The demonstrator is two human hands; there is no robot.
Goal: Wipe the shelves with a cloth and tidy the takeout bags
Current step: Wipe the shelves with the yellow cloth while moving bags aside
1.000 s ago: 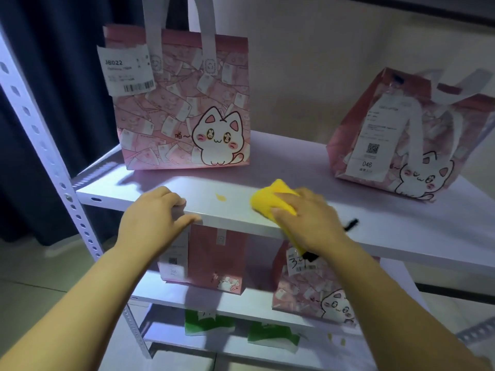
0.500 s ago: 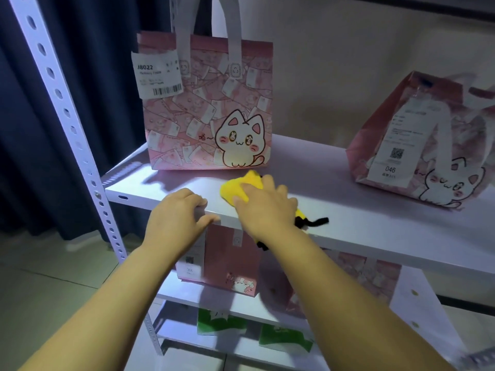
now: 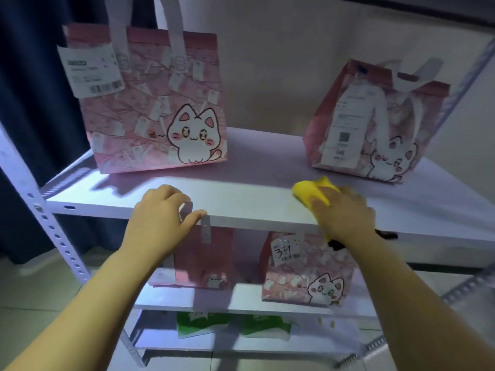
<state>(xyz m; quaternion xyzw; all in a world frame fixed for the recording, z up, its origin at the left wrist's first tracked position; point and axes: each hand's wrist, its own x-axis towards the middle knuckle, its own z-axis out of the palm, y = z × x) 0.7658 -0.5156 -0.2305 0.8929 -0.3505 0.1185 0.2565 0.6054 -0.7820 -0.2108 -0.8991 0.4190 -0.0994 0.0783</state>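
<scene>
Head view: the upper shelf (image 3: 254,199) of a white perforated-steel rack serves as the reference for all positions. The right hand (image 3: 345,212) grasps a bunched yellow cloth (image 3: 310,192), pressing it onto the shelf top near the front edge, right of centre; motion blur hides the exact finger placement. The left hand (image 3: 160,212) is clenched over the same front edge, left of centre, fingers on top and thumb against the lip, apparently bracing. At the shelf's back left stands the left cat bag (image 3: 150,103), upright; at its back right stands the right cat bag (image 3: 375,121), turned slightly askew, just behind the cloth but apart from it. Beneath the shelf, two further pink bags (image 3: 305,271) occupy the next level, with green bags (image 3: 203,324) lower again. Assessment: wiping is in hand, tidying not yet begun. The shelf's long axis runs left to right, and the bare surface lies leftward from the cloth, between the two hands; the right hand is nearer to both that stretch and the askew bag.
</scene>
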